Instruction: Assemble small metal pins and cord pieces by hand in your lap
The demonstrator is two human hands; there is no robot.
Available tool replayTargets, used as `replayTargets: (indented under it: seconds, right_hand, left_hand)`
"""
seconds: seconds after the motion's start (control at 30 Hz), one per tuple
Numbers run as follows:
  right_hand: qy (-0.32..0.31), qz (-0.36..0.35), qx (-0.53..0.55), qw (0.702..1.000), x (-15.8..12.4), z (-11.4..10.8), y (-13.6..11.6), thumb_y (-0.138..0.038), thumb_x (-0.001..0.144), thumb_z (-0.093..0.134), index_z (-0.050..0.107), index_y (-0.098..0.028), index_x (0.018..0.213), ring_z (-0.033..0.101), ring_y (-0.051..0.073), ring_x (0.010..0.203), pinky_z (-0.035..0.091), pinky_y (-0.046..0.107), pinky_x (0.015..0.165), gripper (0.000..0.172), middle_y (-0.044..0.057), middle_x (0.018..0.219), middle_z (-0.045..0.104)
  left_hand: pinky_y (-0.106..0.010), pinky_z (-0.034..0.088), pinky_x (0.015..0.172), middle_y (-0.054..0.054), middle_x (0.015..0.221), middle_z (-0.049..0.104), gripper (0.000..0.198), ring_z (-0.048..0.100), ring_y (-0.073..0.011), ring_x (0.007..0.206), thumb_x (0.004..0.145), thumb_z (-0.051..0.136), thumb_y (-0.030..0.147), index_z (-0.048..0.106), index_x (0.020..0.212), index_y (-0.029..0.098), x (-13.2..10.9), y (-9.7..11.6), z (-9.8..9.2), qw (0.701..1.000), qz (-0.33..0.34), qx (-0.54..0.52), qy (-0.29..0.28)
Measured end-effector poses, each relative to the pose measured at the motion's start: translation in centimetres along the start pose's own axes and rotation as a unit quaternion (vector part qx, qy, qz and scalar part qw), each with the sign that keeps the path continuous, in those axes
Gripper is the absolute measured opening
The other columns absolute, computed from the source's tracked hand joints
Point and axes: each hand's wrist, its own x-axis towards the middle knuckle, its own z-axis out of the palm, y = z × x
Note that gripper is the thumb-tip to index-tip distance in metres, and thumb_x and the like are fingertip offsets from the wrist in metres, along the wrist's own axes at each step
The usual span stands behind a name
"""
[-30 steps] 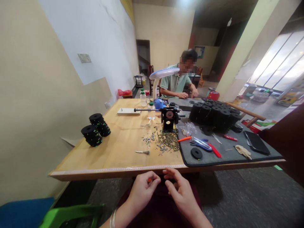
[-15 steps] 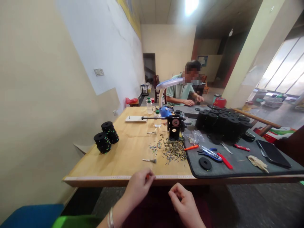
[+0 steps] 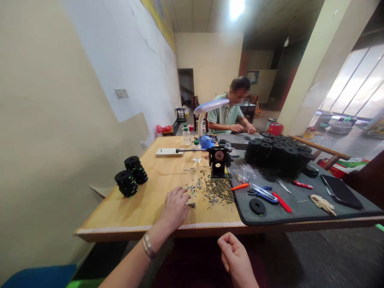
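My left hand (image 3: 177, 206) is palm down over the near edge of the wooden table (image 3: 144, 208), its fingers stretched forward and slightly apart. Beside its fingertips lies a small tool with a dark, brush-like end (image 3: 191, 205); the hand covers its thin handle. My right hand (image 3: 235, 254) is held in front of the table edge, thumb and fingers pinched together. Whatever it may hold is too small to make out. Past my left hand, small coloured beads (image 3: 195, 186) and a heap of small dark, yellowish metal pieces (image 3: 219, 190) are spread on the wood.
A black winding device (image 3: 219, 162) with a long rod stands behind the heap. Black foam spools (image 3: 132, 170) are at left, more (image 3: 279, 154) on the grey mat (image 3: 288, 212). Pliers (image 3: 264, 193) and a red-handled tool (image 3: 282, 202) lie there. A co-worker (image 3: 228, 116) sits opposite.
My left hand has moved forward from the table edge onto the tabletop, its fingers unfolding; the orange bit seen in it is out of sight. My right hand stays nearly in place.
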Motion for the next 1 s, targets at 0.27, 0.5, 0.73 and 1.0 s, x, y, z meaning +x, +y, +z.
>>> replayTargets:
  seconds: [0.27, 0.5, 0.73, 1.0]
  right_hand:
    - [0.01, -0.003, 0.032, 0.999, -0.3, -0.5, 0.4, -0.065, 0.069, 0.065, 0.047, -0.02, 0.069, 0.017, 0.003, 0.034, 0.007, 0.019, 0.038, 0.049, -0.014, 0.036, 0.028]
    - [0.002, -0.025, 0.073, 0.997, -1.2, 0.2, -0.6, -0.059, 0.074, 0.064, 0.046, -0.02, 0.07, 0.016, 0.003, 0.034, 0.008, 0.019, 0.037, 0.044, -0.015, 0.038, 0.028]
    - [0.001, -0.01, 0.022, 1.0, -1.6, 0.7, -1.3, -0.063, 0.07, 0.065, 0.046, -0.02, 0.068, 0.022, 0.003, 0.032, 0.013, 0.017, 0.036, 0.047, -0.013, 0.038, 0.035]
    - [-0.012, -0.01, -0.014, 1.0, -1.2, 1.1, -0.6, -0.064, 0.067, 0.066, 0.049, -0.018, 0.067, 0.029, 0.004, 0.032, 0.018, 0.017, 0.036, 0.049, -0.011, 0.038, 0.039]
  left_hand:
    - [-0.039, 0.042, 0.085, -0.009, 0.088, 0.066, 0.017, 0.056, -0.0248, 0.095, 0.081, 0.049, 0.008, 0.063, 0.078, 0.018, 0.9, 1.3, 0.9, 0.997, 0.022, -0.076, -0.01]
    - [-0.024, 0.044, 0.054, 0.002, 0.062, 0.06, 0.021, 0.056, -0.0131, 0.057, 0.075, 0.065, 0.035, 0.054, 0.073, 0.018, -3.6, 5.3, 1.9, 0.823, -0.145, -0.545, -0.074]
    - [-0.02, 0.044, 0.048, 0.002, 0.06, 0.06, 0.032, 0.055, -0.0109, 0.053, 0.067, 0.073, 0.039, 0.051, 0.07, 0.017, -7.2, 7.6, 4.5, 0.711, -0.235, -0.652, -0.122]
    - [-0.017, 0.044, 0.043, 0.005, 0.06, 0.049, 0.033, 0.048, -0.0075, 0.051, 0.068, 0.074, 0.04, 0.051, 0.069, 0.017, -8.1, 7.7, 5.3, 0.728, -0.222, -0.64, -0.105]
